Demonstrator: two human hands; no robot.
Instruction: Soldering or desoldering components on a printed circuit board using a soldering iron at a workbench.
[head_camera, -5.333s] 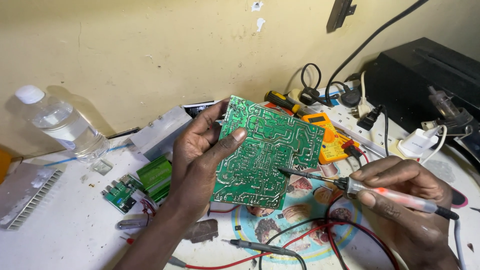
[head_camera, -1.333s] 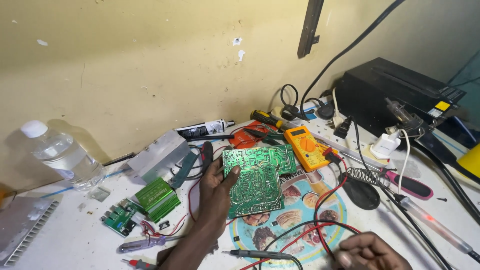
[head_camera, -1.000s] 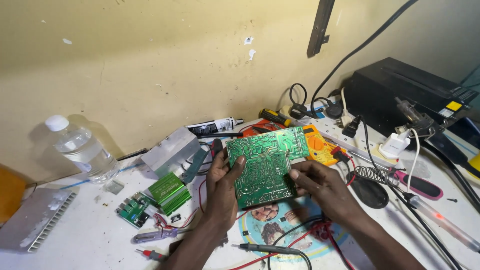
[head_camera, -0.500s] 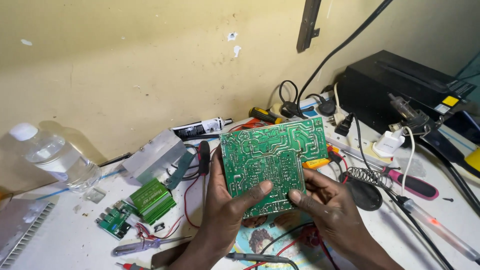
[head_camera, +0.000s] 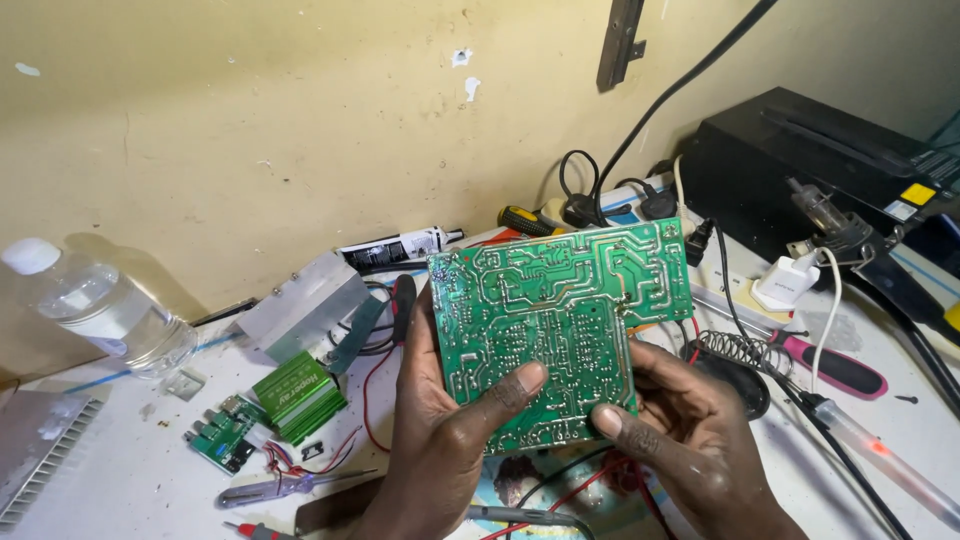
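A green circuit board (head_camera: 550, 310) is held up in front of me, its solder side with silver traces facing the camera. My left hand (head_camera: 440, 440) grips its left and lower edge, thumb pressed on the board face. My right hand (head_camera: 680, 430) holds the lower right corner, thumb on the bottom edge. The board's component side is hidden from view.
A clear plastic bottle (head_camera: 95, 305) stands at far left. A metal heatsink block (head_camera: 305, 305), a small green module (head_camera: 300, 395) and pliers (head_camera: 290, 485) lie left of my hands. A soldering iron (head_camera: 870, 450), its coil stand (head_camera: 735, 355), a black box (head_camera: 820, 170) and cables crowd the right.
The right hand put down the probe and joined the left on the board. The board has been lifted off the bench and brought closer to the camera.
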